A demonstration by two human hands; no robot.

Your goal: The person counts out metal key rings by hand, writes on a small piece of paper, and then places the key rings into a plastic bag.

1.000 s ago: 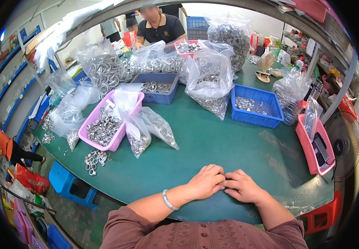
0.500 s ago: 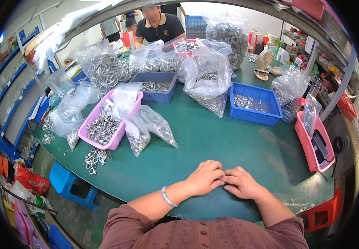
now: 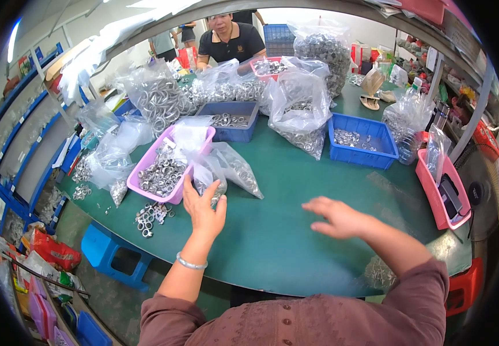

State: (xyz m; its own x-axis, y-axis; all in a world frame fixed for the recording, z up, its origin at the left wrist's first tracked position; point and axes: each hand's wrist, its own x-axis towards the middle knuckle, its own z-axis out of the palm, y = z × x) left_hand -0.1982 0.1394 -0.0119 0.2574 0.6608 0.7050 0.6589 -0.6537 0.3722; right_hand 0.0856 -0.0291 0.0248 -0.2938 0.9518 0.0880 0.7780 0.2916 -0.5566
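Note:
My left hand [image 3: 204, 212] is up at the near right corner of a pink basket [image 3: 151, 197], its fingers apart. Just beyond those fingertips is a clear plastic bag [image 3: 204, 167] of small metal parts; whether they touch it I cannot tell. A second clear bag [image 3: 241, 172] of parts lies to its right. Silvery metal rings [image 3: 162, 176] fill the pink basket, and some loose rings [image 3: 147, 218] lie beside it near the table edge. Over the middle of the green table [image 3: 284, 248] hovers my right hand [image 3: 337, 218], slightly blurred, with fingers stretched out and nothing in them.
A grey-blue bin [image 3: 232, 132] and a blue bin [image 3: 362, 158] with metal parts stand farther back. Big filled bags [image 3: 301, 130] are behind. A pink-red basket [image 3: 432, 197] sits right. Across the table is another person [image 3: 232, 45]. A blue stool [image 3: 102, 251] stands lower left.
My hands, which lay together on the table, have come apart. The left moved left and forward to the pink basket; the right lifted slightly. The person opposite has raised their head.

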